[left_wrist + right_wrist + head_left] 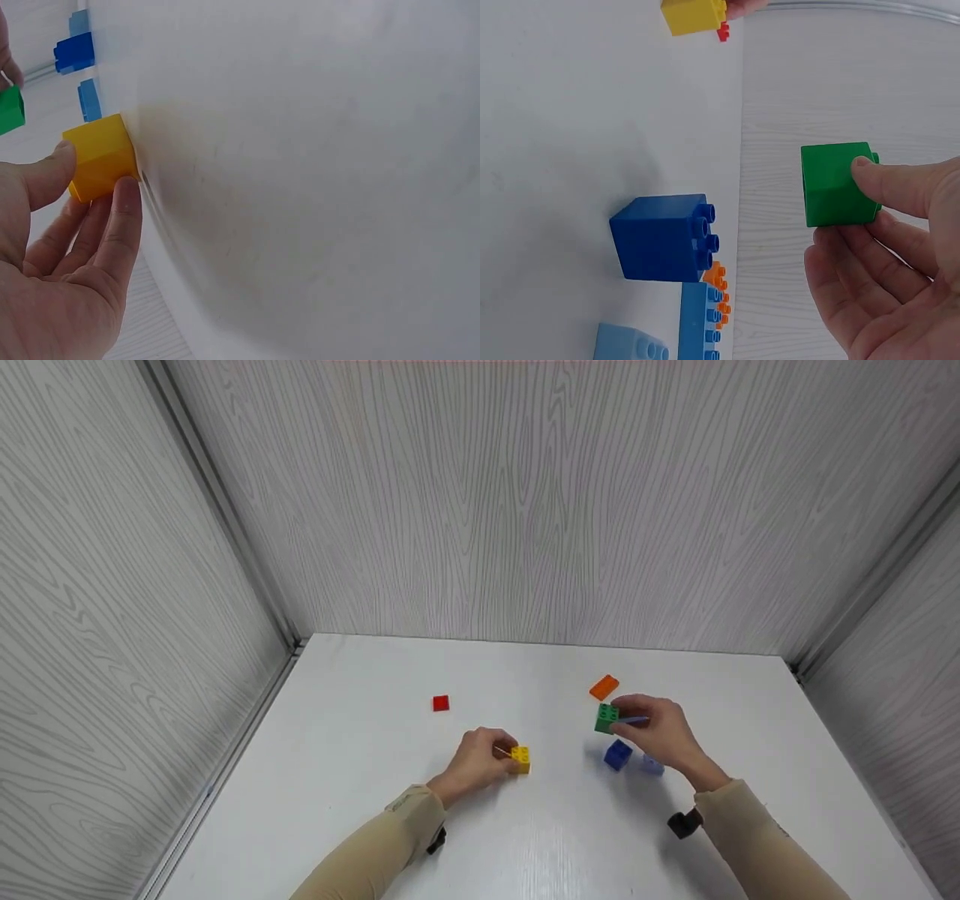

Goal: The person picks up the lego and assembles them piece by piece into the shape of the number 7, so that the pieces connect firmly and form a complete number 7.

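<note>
My left hand pinches a yellow toy brick between thumb and fingers, low at the white table's surface. The left wrist view shows the thumb on one side of this yellow brick and fingertips under it. Over on the right, my right hand grips a green brick with four studs, held up off the table. Its thumb presses one face of the green brick, fingers beneath. Below that hand stands a dark blue brick, beside a light blue brick.
Beyond the right hand lies a flat orange brick. Another light blue brick is partly covered by the right hand in the head view. A small red brick sits farther left. Grey wood-patterned panels enclose the table's back and sides.
</note>
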`<move>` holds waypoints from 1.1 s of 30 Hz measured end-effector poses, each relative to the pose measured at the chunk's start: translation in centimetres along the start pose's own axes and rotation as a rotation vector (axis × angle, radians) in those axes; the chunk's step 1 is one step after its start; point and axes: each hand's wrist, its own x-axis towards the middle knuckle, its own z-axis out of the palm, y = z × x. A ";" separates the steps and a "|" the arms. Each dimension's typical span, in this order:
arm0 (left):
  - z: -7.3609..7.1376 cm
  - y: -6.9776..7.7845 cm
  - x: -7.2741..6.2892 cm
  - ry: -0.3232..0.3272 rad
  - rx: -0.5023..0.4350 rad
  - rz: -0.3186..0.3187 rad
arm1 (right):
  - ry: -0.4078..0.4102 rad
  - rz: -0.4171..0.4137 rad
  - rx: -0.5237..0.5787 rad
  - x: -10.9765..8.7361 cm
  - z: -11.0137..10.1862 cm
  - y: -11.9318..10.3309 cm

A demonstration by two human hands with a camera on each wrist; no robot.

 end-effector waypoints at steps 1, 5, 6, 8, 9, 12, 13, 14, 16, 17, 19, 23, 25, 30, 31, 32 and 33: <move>0.0 0.0 0.0 -0.001 -0.004 -0.003 | -0.005 0.001 0.003 0.0 0.2 -0.1; 0.0 0.1 0.1 -0.009 -0.015 -0.013 | -0.020 0.021 0.008 0.0 0.8 -0.5; 0.0 0.1 0.1 -0.010 -0.014 -0.014 | -0.023 0.024 0.009 0.1 1.0 -0.6; 0.0 0.1 0.1 -0.012 -0.014 -0.012 | -0.028 0.019 0.016 0.2 1.3 -0.8; 0.0 0.1 0.2 -0.013 -0.014 -0.008 | -0.031 0.015 0.022 0.2 1.4 -0.9; 0.0 0.1 0.2 -0.014 -0.012 0.005 | -0.036 0.002 0.043 0.4 1.9 -1.2; 0.0 0.0 0.3 -0.014 -0.013 0.007 | -0.040 -0.006 0.049 0.5 2.1 -1.3; 0.0 0.0 0.3 -0.014 -0.012 0.012 | -0.042 -0.007 0.056 0.5 2.2 -1.4; 0.0 0.0 0.3 -0.014 -0.006 0.013 | -0.045 0.000 0.066 0.6 2.6 -1.6; -0.1 0.0 0.3 -0.013 -0.003 0.012 | -0.049 0.001 0.070 0.6 2.7 -1.6; -0.1 0.0 0.3 -0.014 -0.001 0.005 | -0.053 -0.001 0.078 0.7 3.0 -1.8; 0.0 0.2 0.2 -0.019 -0.002 -0.027 | -0.055 -0.012 0.101 0.9 3.8 -2.2; 0.0 0.2 0.3 -0.023 -0.003 -0.041 | -0.057 -0.025 0.112 1.0 4.3 -2.3; 0.0 0.3 0.3 -0.024 0.006 -0.057 | -0.075 -0.020 0.134 1.1 5.6 -2.6; 0.0 0.3 0.3 -0.024 0.006 -0.059 | -0.079 -0.018 0.138 1.1 5.8 -2.6; 0.0 0.3 0.3 -0.025 0.006 -0.059 | -0.082 -0.010 0.141 1.1 6.0 -2.7; 0.0 0.3 0.3 -0.027 0.005 -0.057 | -0.085 -0.005 0.145 1.1 6.2 -2.7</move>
